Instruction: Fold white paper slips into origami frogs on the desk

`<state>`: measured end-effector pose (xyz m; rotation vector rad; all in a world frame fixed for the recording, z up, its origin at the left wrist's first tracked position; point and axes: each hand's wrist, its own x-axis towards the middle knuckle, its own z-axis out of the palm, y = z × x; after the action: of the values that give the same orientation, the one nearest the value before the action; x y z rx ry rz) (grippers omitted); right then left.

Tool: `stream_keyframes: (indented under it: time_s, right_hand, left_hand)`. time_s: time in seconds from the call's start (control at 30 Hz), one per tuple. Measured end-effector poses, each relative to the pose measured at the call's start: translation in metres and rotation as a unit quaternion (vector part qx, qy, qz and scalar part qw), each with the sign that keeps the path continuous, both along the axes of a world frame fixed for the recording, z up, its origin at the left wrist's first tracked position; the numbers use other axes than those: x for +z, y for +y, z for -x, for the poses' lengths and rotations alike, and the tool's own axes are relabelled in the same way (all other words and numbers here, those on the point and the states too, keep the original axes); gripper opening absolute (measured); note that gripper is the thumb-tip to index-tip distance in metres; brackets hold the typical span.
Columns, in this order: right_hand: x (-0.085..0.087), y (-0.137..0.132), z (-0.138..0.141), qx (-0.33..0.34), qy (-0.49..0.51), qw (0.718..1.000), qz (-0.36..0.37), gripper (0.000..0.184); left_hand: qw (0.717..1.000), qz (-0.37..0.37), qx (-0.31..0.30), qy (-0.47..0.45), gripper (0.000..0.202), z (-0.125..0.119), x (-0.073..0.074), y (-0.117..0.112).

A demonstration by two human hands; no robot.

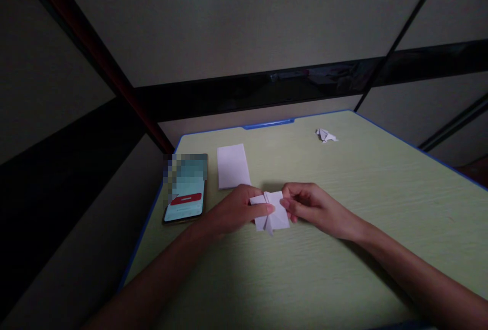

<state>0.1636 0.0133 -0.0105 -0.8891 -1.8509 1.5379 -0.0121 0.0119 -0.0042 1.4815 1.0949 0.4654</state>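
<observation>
A small folded piece of white paper [280, 218] is held between my two hands, a little above the table. It has a raised pleat down its middle and a pointed flap at the lower edge. My left hand [240, 209] grips its left side, the thumb pressed flat across the front near the pleat. At the right edge, my right hand [305, 203] pinches the paper between thumb and curled fingers. The fingers behind the paper are partly hidden.
A stack of white paper [232, 166] lies just beyond my left hand. To its left rests a phone [186, 203] with a lit, partly blurred screen. A folded paper figure [325, 135] sits at the back right of the blue-edged table [381, 177]. Cabinet panels stand behind.
</observation>
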Motion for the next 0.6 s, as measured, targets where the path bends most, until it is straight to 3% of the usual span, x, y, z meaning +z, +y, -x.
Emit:
stream_keyframes:
  time_s: [0.27, 0.37, 0.47, 0.53, 0.6]
  right_hand:
    - [-0.002, 0.004, 0.000, -0.121, 0.002, 0.991, -0.051, 0.020]
    - [0.000, 0.003, -0.003, -0.163, -0.020, 0.975, -0.150, 0.015]
    - [0.002, 0.002, -0.009, -0.186, -0.058, 0.916, -0.352, 0.009]
    - [0.002, 0.001, -0.013, -0.134, -0.106, 0.870, -0.463, 0.010]
    - [-0.001, 0.002, -0.015, -0.054, -0.169, 0.837, -0.517, 0.014]
  left_hand:
    - [0.995, -0.044, 0.086, -0.034, 0.021, -0.008, 0.001, 0.001]
    - [0.989, -0.089, 0.118, -0.017, 0.022, -0.006, 0.002, 0.003]
    - [0.976, -0.149, 0.161, 0.015, 0.029, -0.003, 0.000, 0.005]
    - [0.960, -0.215, 0.174, 0.034, 0.036, -0.002, -0.003, 0.006]
    - [0.943, -0.293, 0.152, 0.046, 0.042, -0.002, -0.007, 0.004]
